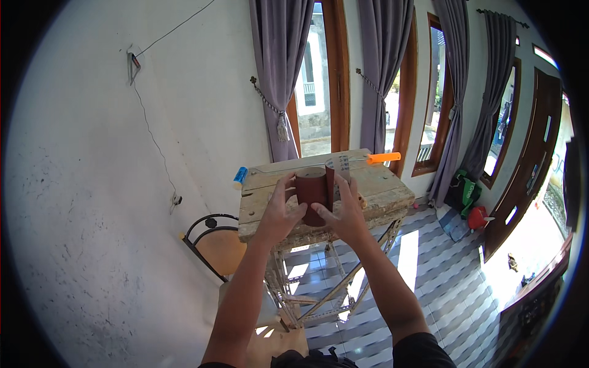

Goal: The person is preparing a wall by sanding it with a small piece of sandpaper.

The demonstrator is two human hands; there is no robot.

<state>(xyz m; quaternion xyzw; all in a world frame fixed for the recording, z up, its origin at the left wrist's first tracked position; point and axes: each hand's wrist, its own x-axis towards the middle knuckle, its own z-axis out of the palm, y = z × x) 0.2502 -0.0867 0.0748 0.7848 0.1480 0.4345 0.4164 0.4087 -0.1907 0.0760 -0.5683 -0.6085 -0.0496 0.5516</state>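
A curled sheet of reddish-brown sandpaper (314,195) is held upright between both hands, above the front edge of a worn wooden work table (257,202). Its loose end folds outward on the right and bears printing on the pale back. My left hand (281,209) grips the left side, thumb at the front and fingers behind. On the right side, my right hand (345,209) has its thumb against the front face and its fingers at the printed flap. Behind the sandpaper lies a paint roller with an orange handle (384,158) and a blue roller sleeve (240,176).
A chair (223,248) with a black frame stands left of the table, close to the white wall (92,184). Angled metal legs (338,262) carry the table over a tiled floor (441,276). Several purple curtains (283,69) hang behind. Bags (464,193) lie near the brown door (524,161).
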